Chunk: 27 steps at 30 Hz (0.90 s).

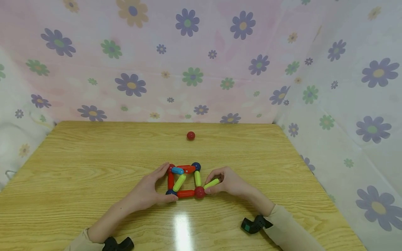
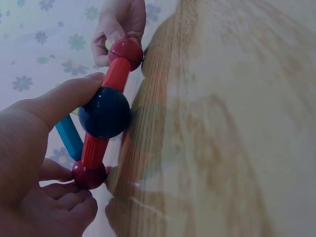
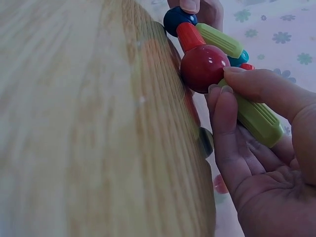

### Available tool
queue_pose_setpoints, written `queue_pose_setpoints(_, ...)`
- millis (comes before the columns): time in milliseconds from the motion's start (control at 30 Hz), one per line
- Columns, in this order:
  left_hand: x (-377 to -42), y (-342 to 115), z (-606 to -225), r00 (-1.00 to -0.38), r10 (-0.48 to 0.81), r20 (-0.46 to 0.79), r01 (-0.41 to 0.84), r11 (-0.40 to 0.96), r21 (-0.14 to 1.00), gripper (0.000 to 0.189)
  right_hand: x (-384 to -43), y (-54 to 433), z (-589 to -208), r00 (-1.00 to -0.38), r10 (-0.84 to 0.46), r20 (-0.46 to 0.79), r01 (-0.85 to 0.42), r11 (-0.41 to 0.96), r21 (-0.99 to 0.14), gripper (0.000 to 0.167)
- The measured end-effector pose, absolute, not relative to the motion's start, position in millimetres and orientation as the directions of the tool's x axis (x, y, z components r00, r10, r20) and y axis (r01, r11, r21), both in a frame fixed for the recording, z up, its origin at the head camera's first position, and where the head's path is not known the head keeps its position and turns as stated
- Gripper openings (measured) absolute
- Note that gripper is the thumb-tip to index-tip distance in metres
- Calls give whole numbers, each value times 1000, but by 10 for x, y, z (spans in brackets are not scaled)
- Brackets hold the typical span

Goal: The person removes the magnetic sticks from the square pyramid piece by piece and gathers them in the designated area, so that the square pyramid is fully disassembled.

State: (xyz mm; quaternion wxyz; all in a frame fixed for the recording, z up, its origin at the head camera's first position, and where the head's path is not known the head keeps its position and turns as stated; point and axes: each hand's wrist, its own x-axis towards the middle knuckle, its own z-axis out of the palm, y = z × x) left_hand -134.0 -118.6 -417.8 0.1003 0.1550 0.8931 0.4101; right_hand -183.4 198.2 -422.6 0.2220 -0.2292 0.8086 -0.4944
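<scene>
Right hand [image 1: 228,182] pinches a green rod [image 1: 211,183] between thumb and fingers, right of centre in the lower half of the head view. The inner end of this rod sits at the lower right ball [image 1: 199,192], which is red; the right wrist view shows the thumb tip partly covering the joint.

Left hand [image 1: 149,190] grips the left side of a four-sided frame [image 1: 186,194], below the centre of the head view. Its thumb rests at the lower left ball [image 2: 104,112], which is blue; its fingers touch the upper left ball [image 2: 89,175], which is red. The upper right ball [image 1: 196,166] is blue.

Frame sides: red rods at left, bottom and top; one green rod at right. Three further rods slant inward: a blue rod [image 1: 177,170] from the upper left ball, a short green rod [image 1: 179,183] from the lower left ball, and a red one from the upper right ball. Their free ends lie near one another.

One loose red ball [image 1: 191,136] rests on the table [image 1: 94,150], above the frame and well apart from it.
</scene>
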Motion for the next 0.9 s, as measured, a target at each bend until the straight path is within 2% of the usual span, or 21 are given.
queue_pose_setpoints(633, -1337, -1183, -4180, -932, 358, -54, 192, 614, 766, 115, -1834, 1977, -4200, -796, -598, -95, -156, 355, -922, 19)
queue_pose_setpoints(900, -1330, -1178, -4163, -932, 358, -58, 188, 613, 767, 115, -1884, 2027, -4183, -835, -542, -90, -112, 329, -938, 21)
